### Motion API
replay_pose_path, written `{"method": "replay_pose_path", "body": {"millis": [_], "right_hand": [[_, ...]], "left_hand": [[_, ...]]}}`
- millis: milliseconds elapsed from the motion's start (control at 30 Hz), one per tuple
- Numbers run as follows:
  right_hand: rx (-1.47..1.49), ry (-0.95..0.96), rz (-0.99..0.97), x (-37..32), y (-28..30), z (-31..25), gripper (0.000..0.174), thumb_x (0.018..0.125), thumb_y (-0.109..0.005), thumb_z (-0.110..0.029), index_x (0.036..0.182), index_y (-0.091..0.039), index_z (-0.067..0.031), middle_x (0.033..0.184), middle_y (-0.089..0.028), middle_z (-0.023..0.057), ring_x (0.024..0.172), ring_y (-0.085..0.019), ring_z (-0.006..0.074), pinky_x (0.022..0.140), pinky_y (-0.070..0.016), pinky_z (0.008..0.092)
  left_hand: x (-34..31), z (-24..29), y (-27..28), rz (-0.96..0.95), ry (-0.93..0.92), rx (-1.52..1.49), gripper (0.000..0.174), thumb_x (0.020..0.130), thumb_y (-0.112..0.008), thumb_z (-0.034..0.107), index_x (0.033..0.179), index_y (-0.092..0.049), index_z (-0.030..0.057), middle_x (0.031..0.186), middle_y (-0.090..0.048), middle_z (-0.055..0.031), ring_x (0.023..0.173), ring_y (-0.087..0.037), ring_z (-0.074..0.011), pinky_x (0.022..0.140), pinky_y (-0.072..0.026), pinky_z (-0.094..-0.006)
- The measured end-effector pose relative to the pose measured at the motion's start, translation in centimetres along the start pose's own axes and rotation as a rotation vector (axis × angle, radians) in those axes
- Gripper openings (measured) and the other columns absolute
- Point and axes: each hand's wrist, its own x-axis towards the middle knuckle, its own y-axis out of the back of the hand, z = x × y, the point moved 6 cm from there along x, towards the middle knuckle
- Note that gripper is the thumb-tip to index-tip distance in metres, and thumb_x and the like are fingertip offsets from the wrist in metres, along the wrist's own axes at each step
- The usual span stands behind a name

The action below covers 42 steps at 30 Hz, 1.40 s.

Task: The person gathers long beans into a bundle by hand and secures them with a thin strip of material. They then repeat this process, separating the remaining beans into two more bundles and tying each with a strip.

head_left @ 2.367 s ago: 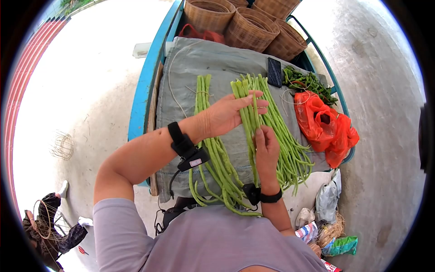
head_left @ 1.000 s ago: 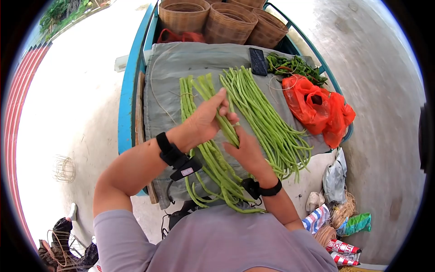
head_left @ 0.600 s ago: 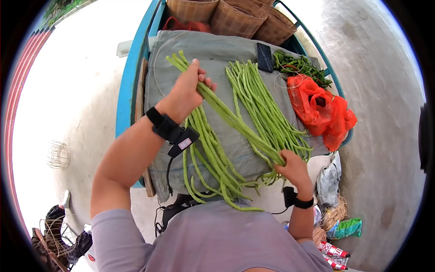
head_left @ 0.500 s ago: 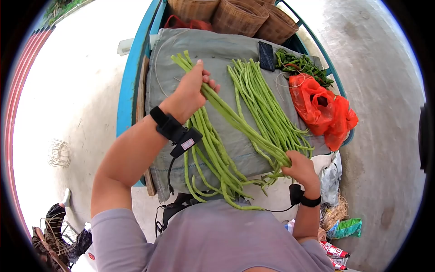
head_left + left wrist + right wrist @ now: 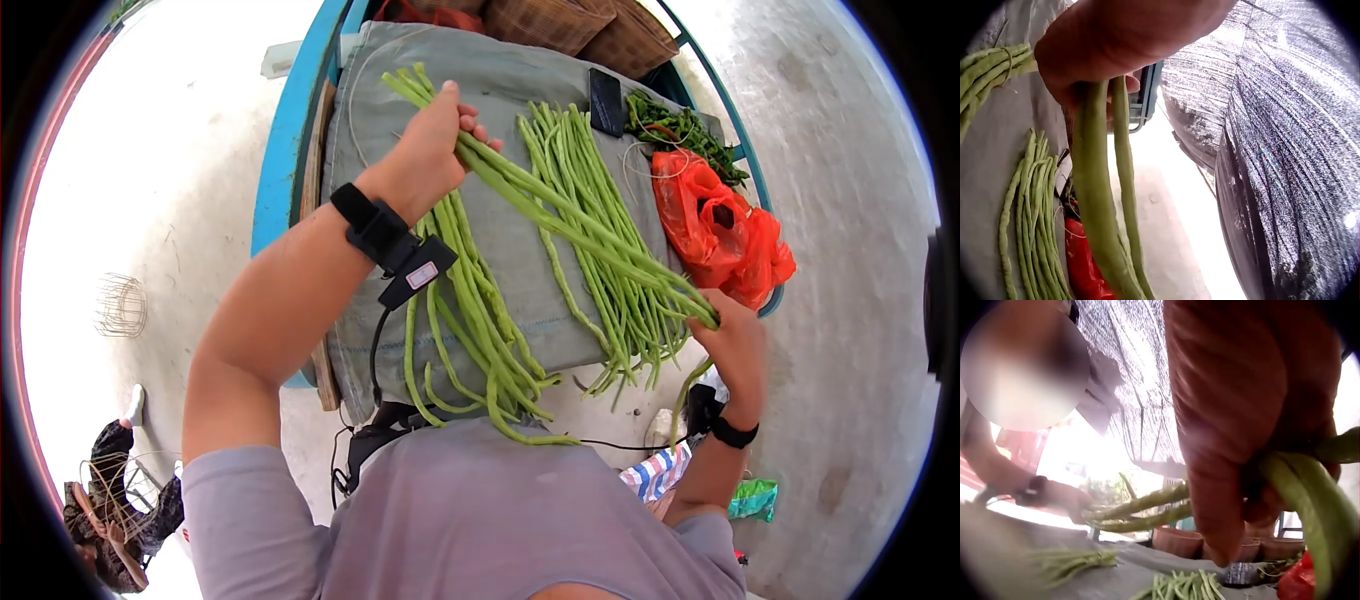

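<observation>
Your left hand (image 5: 425, 150) at 11 o'clock, right hand (image 5: 738, 345) at 4 — both grips clasp the beans (image 5: 585, 228), holding them taut to line them up.

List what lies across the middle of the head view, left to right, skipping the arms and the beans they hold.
Wire frame on the ground → blue rail → bean bunch → loose beans → red bags.
</observation>
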Motion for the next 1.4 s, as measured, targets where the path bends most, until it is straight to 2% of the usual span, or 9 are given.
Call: {"method": "replay_pose_path", "body": {"millis": [200, 300, 367, 433, 533, 767, 1067, 1267, 1400], "right_hand": [[-0.264, 0.222, 0.457, 0.3, 5.1, -2.8, 0.036, 0.067, -0.074, -0.004, 0.101, -0.066, -0.0103, 0.094, -0.065, 0.0053, 0.087, -0.063, 0.0237, 0.079, -0.0460, 0.0350], [-0.058, 0.294, -0.106, 2.1, -1.7, -0.4, 0.040, 0.063, -0.077, -0.006, 0.102, -0.066, -0.0100, 0.093, -0.065, 0.0060, 0.090, -0.062, 0.0250, 0.081, -0.0442, 0.0379], [-0.085, 0.471, -0.452, 1.2, -7.8, 1.4, 0.060, 0.062, -0.082, -0.020, 0.118, -0.060, -0.0080, 0.112, -0.064, 0.0137, 0.100, -0.060, 0.0331, 0.089, -0.0444, 0.0407], [0.067, 0.514, -0.303, 2.0, -9.4, -0.1, 0.060, 0.071, -0.077, -0.026, 0.124, -0.056, -0.0083, 0.119, -0.061, 0.0161, 0.107, -0.059, 0.0334, 0.093, -0.0452, 0.0402], [0.368, 0.220, -0.333, 4.2, -12.0, -3.2, 0.052, 0.079, -0.071, -0.031, 0.123, -0.057, -0.0074, 0.114, -0.063, 0.0164, 0.100, -0.062, 0.0327, 0.087, -0.0477, 0.0410], [-0.112, 0.250, -0.216, 8.7, -21.1, -8.5, 0.040, 0.082, -0.066, -0.035, 0.113, -0.060, -0.0105, 0.100, -0.067, 0.0124, 0.092, -0.064, 0.0321, 0.072, -0.0486, 0.0445], [0.807, 0.122, -0.227, 7.2, -18.1, -7.6, 0.030, 0.083, -0.065, -0.013, 0.112, -0.064, -0.0046, 0.078, -0.057, 0.0006, 0.069, -0.055, 0.0106, 0.063, -0.0447, 0.0258], [0.876, 0.327, -0.105, 4.4, -14.5, -9.8, 0.027, 0.086, -0.062, -0.001, 0.113, -0.062, -0.0003, 0.085, -0.053, 0.0004, 0.073, -0.051, 0.0077, 0.065, -0.0435, 0.0229], [0.969, 0.257, -0.078, 4.7, -14.8, -9.4, 0.028, 0.087, -0.061, -0.001, 0.115, -0.063, -0.0020, 0.086, -0.052, 0.0011, 0.076, -0.051, 0.0080, 0.068, -0.0435, 0.0229]], "left_hand": [[0.4, -0.2, 0.1, 0.006, 0.030, 0.018, 0.033, 0.099, -0.049, 0.037, 0.090, -0.046, 0.0049, 0.061, -0.039, 0.0021, 0.056, -0.044, -0.0139, 0.071, -0.0531, -0.0423], [0.7, -0.8, 0.5, -0.005, 0.048, 0.070, 0.033, 0.099, -0.049, 0.036, 0.091, -0.047, 0.0046, 0.062, -0.041, 0.0014, 0.057, -0.047, -0.0152, 0.069, -0.0541, -0.0426], [0.9, -1.0, 0.6, -0.025, 0.042, 0.109, 0.033, 0.099, -0.049, 0.037, 0.092, -0.049, 0.0041, 0.063, -0.042, 0.0009, 0.059, -0.050, -0.0167, 0.068, -0.0546, -0.0425], [0.9, -1.0, 0.8, -0.012, 0.044, 0.201, 0.034, 0.099, -0.050, 0.037, 0.095, -0.051, 0.0036, 0.064, -0.044, 0.0005, 0.061, -0.052, -0.0182, 0.067, -0.0548, -0.0417], [0.8, -1.6, 0.9, 0.000, 0.067, 0.265, 0.035, 0.098, -0.051, 0.038, 0.097, -0.054, 0.0029, 0.065, -0.044, 0.0000, 0.063, -0.054, -0.0200, 0.067, -0.0549, -0.0410], [1.9, -2.7, 1.6, -0.092, 0.114, 0.294, 0.036, 0.098, -0.050, 0.039, 0.103, -0.055, 0.0037, 0.080, -0.060, -0.0056, 0.074, -0.062, -0.0231, 0.070, -0.0549, -0.0418], [1.2, -3.0, 1.4, -0.012, 0.137, 0.333, 0.043, 0.097, -0.052, 0.041, 0.121, -0.050, 0.0056, 0.119, -0.053, -0.0208, 0.089, -0.062, -0.0328, 0.078, -0.0555, -0.0460], [-0.1, -2.7, -0.1, -0.135, 0.134, 0.174, 0.038, 0.099, -0.049, 0.036, 0.124, -0.046, 0.0086, 0.113, -0.060, -0.0192, 0.098, -0.063, -0.0332, 0.083, -0.0553, -0.0482], [-0.4, -2.4, -1.2, -0.266, 0.139, 0.175, 0.034, 0.101, -0.044, 0.032, 0.125, -0.045, 0.0076, 0.114, -0.062, -0.0181, 0.104, -0.062, -0.0329, 0.087, -0.0538, -0.0470]]}}
